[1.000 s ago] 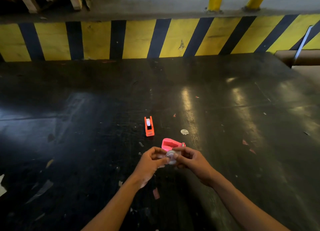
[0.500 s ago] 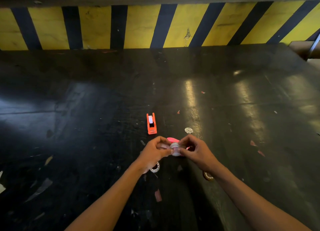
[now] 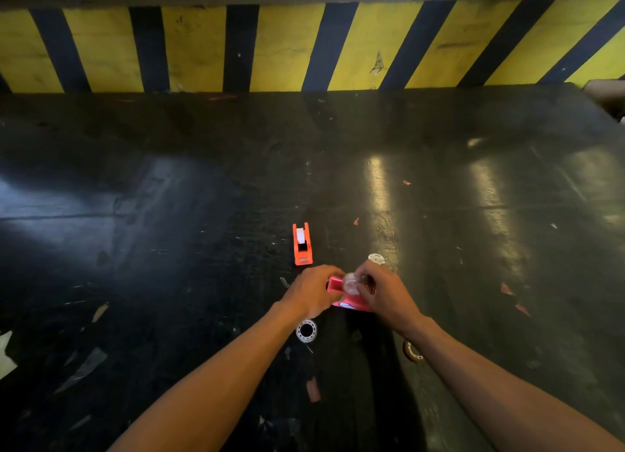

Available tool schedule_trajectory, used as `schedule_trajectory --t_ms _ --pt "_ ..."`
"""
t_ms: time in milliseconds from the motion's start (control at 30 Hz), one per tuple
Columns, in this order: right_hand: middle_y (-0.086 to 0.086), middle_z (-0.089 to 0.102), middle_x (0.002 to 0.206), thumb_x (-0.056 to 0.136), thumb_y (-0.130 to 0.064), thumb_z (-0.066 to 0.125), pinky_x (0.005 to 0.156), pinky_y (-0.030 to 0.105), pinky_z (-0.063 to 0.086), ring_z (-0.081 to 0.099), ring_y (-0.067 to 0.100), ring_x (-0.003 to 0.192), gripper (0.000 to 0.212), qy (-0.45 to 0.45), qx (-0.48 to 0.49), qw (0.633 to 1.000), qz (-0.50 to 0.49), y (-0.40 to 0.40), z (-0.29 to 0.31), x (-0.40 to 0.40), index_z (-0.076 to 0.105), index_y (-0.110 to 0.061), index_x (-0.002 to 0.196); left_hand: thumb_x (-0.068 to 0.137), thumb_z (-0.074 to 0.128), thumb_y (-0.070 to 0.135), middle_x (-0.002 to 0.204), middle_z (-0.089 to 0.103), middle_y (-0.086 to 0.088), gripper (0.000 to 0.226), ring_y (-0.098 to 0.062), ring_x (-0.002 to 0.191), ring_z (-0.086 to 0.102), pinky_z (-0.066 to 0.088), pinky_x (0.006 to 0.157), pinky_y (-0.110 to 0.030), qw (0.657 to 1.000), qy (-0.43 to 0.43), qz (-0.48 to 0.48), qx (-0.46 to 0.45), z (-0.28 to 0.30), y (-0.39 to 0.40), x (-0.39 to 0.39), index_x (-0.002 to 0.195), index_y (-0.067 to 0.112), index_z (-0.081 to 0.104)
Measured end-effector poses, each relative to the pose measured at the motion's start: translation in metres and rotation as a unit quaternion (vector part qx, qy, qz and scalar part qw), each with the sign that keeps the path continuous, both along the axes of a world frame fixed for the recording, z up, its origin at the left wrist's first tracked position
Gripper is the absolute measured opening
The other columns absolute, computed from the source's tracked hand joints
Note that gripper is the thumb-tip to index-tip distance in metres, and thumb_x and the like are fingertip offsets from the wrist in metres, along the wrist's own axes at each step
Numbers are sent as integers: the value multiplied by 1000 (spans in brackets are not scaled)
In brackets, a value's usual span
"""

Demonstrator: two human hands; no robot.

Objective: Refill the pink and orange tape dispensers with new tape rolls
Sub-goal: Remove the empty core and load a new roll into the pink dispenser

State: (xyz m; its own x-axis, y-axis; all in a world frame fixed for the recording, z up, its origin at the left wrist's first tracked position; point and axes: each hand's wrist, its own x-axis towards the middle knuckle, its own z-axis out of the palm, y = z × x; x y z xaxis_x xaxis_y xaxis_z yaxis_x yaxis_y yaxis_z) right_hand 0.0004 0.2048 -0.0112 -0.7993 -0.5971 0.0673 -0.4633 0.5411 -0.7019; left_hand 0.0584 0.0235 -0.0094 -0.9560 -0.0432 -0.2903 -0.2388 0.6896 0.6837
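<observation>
Pink plastic is visible between the two hands: the pink tape dispenser (image 3: 348,297) is positioned on the black table (image 3: 169,214), with its open channel exposed just beside the left hand (image 3: 313,294). The left hand is closed around the left end of the dispenser body. The right hand (image 3: 385,296) is closed on a clear tape roll (image 3: 351,283), which is held by the fingertips directly over the top of the dispenser. Whether the roll is already seated in the dispenser cannot be told, as this area is blurred and partly covered by the fingers.

The orange tape dispenser (image 3: 301,245) is located just beyond the left hand, standing upright on the table and apart from both hands. A white roll or strip is seen in its upper slot.

A small white disc (image 3: 376,258) is lying flat on the table just beyond the right hand. A white ring-shaped tape core (image 3: 306,331) is lying just below the left wrist, on the near side. A second ring (image 3: 412,351), brownish at the edge, is partly hidden beneath the right forearm.

Scattered paper scraps and reddish fragments are distributed across the table on both sides of the arms. A yellow and black striped barrier (image 3: 287,45) is seen along the far edge of the table, well beyond both hands.
</observation>
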Motion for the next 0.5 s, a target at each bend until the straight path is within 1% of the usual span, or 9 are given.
schedule_trajectory --t_ms 67,133,200,267,400,500 --pt "-11 60 87 82 -9 71 69 12 38 52 0 79 18 -3 -6 1000 -7 0 -2 1 58 -20 89 84 80 30 126 69 2 43 -18 118 64 54 99 -44 1000 -1 6 3 -1 1 -1 124 24 66" --pt "-10 60 88 83 -10 71 70 11 37 51 1 81 17 7 1 1000 -3 0 -3 3 59 -21 89 82 81 33 123 70 4 41 -18 117 65 55 98 -45 1000 1 7 0 -1 1 -2 120 26 66" --pt "-11 59 88 84 -11 72 70 12 37 51 4 82 17 15 12 1000 4 1 -5 4 60 -22 88 82 81 35 122 71 4 40 -18 116 65 56 97 -45 1000 6 6 -7 0 1 -2 119 26 67" --pt "-12 58 87 84 -11 72 69 14 38 49 1 81 19 21 18 1000 13 1 -5 3 59 -24 87 82 80 34 122 71 3 41 -19 116 66 55 96 -46 1000 6 6 -14 0 2 -3 120 25 67" --pt "-16 56 85 84 -16 73 69 17 39 50 -5 81 32 25 27 998 52 0 -3 0 50 -37 83 84 79 31 125 70 1 42 -20 117 65 55 98 -47 1000 3 -2 -28 -2 1 -6 122 23 66" --pt "-17 58 85 85 -20 73 71 19 44 53 -2 82 28 19 20 998 54 -2 -2 0 51 -38 82 86 77 29 123 70 0 37 -21 117 65 54 98 -46 1000 3 -4 -25 0 2 -6 121 22 67"
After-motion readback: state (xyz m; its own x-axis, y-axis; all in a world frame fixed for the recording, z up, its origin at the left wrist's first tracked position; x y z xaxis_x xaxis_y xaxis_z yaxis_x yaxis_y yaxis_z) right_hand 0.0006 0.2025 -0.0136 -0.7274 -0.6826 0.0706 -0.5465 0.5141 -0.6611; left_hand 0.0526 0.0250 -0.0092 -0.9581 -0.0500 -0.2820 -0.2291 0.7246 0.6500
